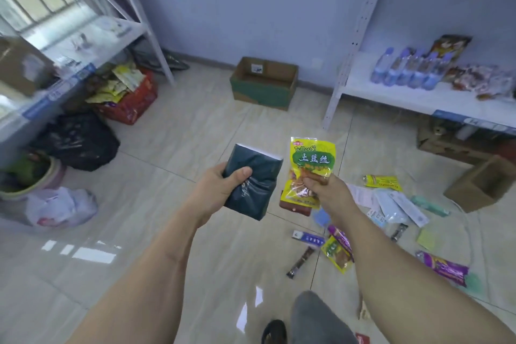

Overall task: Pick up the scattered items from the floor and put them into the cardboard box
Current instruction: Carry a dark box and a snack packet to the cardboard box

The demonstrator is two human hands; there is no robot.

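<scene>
Left hand [220,187] gripping dark packet [252,181], right hand [325,190] pinching yellow snack bag [310,167] by lower edge; cardboard box [264,82] well ahead, open; thin pinch risks dropping bag mid-carry

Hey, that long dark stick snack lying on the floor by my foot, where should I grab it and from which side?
Pinch the stick snack at its middle, across its narrow width, coming straight down from above. It lies flat on the tile, slanted, with bare floor along both long sides, so fingers probably fit there.
</scene>
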